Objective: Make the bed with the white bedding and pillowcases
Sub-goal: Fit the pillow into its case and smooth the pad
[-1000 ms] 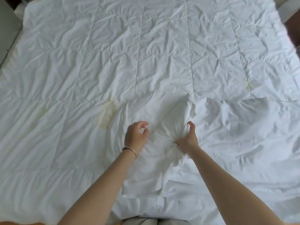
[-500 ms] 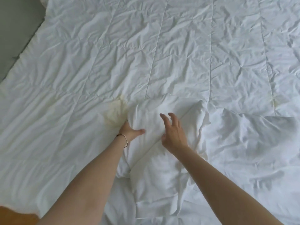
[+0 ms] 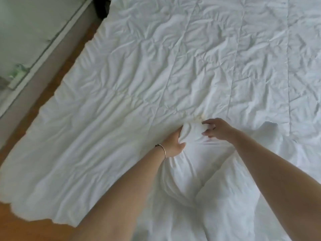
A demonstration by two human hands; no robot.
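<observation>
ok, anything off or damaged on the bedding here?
One thing: a faint yellowish stain on the wrinkled white quilted duvet, just beyond the bunched white fabric gripped by both hands, left and right. No tears visible.

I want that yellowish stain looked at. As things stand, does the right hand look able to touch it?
Probably yes. The right hand pinches the bunched white cover right beside the yellowish stain on the quilt. Nothing lies between its fingertips and the stain, though it might need to loosen its pinch first.
</observation>
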